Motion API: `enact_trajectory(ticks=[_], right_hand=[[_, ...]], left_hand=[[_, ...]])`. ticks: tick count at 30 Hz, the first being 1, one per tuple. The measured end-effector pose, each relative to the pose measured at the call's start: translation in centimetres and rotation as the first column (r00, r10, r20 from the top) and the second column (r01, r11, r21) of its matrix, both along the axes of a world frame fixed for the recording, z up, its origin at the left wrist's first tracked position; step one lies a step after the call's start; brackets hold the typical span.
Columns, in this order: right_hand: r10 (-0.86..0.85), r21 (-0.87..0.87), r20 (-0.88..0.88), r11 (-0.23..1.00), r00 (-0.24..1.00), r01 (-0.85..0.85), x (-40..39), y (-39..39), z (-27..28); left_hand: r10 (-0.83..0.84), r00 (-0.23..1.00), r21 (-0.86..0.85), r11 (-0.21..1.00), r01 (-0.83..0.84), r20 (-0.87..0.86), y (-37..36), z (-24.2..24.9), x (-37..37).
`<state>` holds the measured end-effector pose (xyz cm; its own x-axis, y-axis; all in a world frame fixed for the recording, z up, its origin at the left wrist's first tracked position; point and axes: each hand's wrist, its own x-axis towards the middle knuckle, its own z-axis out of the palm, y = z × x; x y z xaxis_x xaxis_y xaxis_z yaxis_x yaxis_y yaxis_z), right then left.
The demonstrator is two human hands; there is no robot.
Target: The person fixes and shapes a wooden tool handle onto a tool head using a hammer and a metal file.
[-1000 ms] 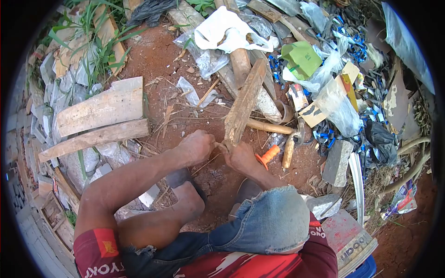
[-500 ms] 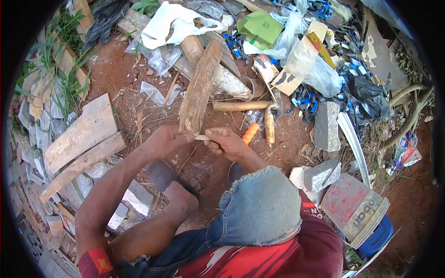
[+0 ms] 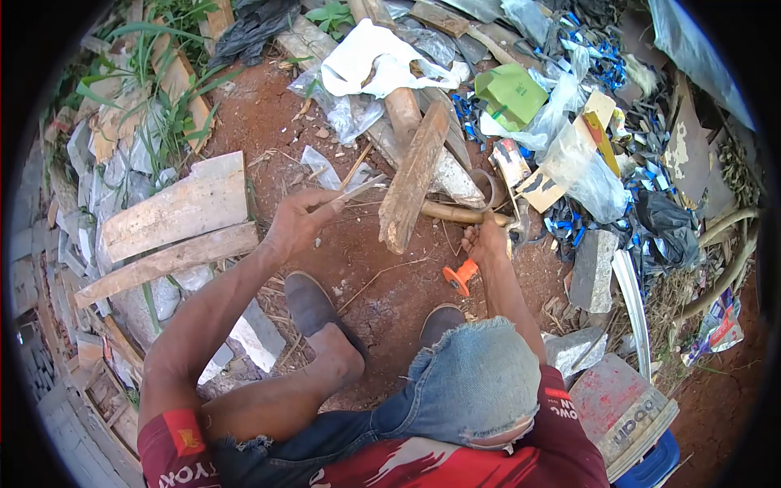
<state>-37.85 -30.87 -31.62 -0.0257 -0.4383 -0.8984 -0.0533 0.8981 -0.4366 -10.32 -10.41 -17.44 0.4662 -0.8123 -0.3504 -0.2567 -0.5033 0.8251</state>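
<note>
My left hand (image 3: 303, 220) is closed, pinching a thin pale strip (image 3: 362, 189) between thumb and fingertips; it looks like wood. The strip points up to the right, toward a rough wooden block (image 3: 415, 179) that slants over a log. On the other side of the block, my right hand (image 3: 486, 241) is down by the ground with its fingers curled in. It lies just below the wooden handle (image 3: 455, 213) of a hammer-like tool. What those fingers grip is hidden. Below them lies an orange plastic handle with a round flange (image 3: 461, 278).
A white plastic bag (image 3: 358, 61) drapes over the log. Two boards (image 3: 179, 203) lie at the left. To the right are a green plastic piece (image 3: 512, 93), scattered wrappers, a grey block (image 3: 594, 272) and a tipped bucket (image 3: 618, 415). Both feet flank bare red soil.
My hands have parted. The left has moved up and left with the strip; the right has let go of it and reached right to the tools. The view has shifted a little.
</note>
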Motion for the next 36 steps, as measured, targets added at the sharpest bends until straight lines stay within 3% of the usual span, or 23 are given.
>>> enact_trajectory(ticks=[1, 2, 4, 7, 9, 11, 13, 15, 18, 21, 23, 27, 30, 31, 34, 36], right_hand=[[0.001, 0.008, -0.048, 1.0, 0.999, 0.0, 0.3, -0.4, 0.3], [-0.032, 0.011, -0.088, 0.999, 0.996, 0.033, 0.6, -0.6, 0.3], [-0.043, -0.055, -0.13, 0.998, 0.991, 0.037, 0.9, -0.6, -0.3], [0.013, -0.048, -0.136, 0.999, 0.991, -0.02, 0.1, -1.9, -1.1], [0.025, -0.046, 0.022, 0.999, 0.999, -0.024, -1.3, -2.2, -0.2], [-0.065, 0.041, 0.169, 0.997, 0.983, 0.059, -3.9, -2.5, 0.8], [-0.271, 0.088, 0.413, 0.962, 0.87, 0.258, -3.8, -1.4, 6.8], [-0.165, -0.002, 0.474, 0.982, 0.865, 0.188, -5.8, -0.7, 9.2], [-0.042, 0.008, 0.509, 0.999, 0.859, 0.044, -7.1, -0.1, 10.1], [-0.01, -0.008, 0.653, 1.0, 0.757, 0.02, -7.1, -0.9, 14.0], [0.019, -0.113, 0.587, 0.992, 0.809, 0.058, -4.6, -0.2, 17.7], [0.302, -0.373, 0.69, 0.927, 0.658, -0.034, -2.3, -1.2, 20.0], [0.273, -0.297, 0.836, 0.955, 0.477, -0.026, 0.3, -2.2, 20.3], [0.262, -0.285, 0.809, 0.958, 0.527, -0.039, 1.4, -1.8, 21.1], [0.465, -0.462, 0.745, 0.877, 0.478, -0.132, 3.9, -0.7, 21.4], [0.719, -0.794, 0.419, 0.586, 0.555, -0.16, 6.2, 0.0, 20.3]], left_hand=[[0.021, 0.998, -0.093, 0.995, -0.025, -0.051, -0.2, 0.0, 0.0], [0.032, 0.999, -0.095, 0.995, -0.035, -0.029, -0.2, 0.1, 0.0], [0.134, 0.96, -0.086, 0.983, -0.159, -0.246, -0.5, 0.3, 0.2], [0.167, 0.937, -0.112, 0.971, -0.209, -0.306, -0.8, 1.2, 0.5], [0.174, 0.93, -0.131, 0.965, -0.226, -0.325, -1.3, 2.4, 0.5], [0.123, 0.9, -0.299, 0.917, -0.265, -0.418, -1.9, 3.4, 0.7], [0.158, 0.854, -0.265, 0.909, -0.322, -0.496, -2.3, 4.6, 1.2], [0.115, 0.754, -0.272, 0.889, -0.368, -0.647, -2.8, 5.1, 2.0], [0.052, 0.677, -0.303, 0.867, -0.396, -0.734, -3.6, 5.6, 2.9], [0.054, 0.734, -0.336, 0.865, -0.373, -0.677, -5.0, 6.5, 3.2], [0.029, 0.729, -0.343, 0.869, -0.357, -0.684, -5.5, 8.1, 2.8], [-0.002, 0.755, -0.363, 0.878, -0.312, -0.655, -7.0, 10.0, 2.0], [0.068, 0.708, -0.302, 0.873, -0.383, -0.703, -7.3, 10.5, 0.7], [0.054, 0.708, -0.315, 0.87, -0.38, -0.704, -7.5, 10.2, 0.2], [0.139, 0.719, -0.245, 0.883, -0.402, -0.681, -7.5, 10.4, -1.3], [0.166, 0.712, -0.218, 0.884, -0.415, -0.682, -8.1, 11.2, -2.6]])
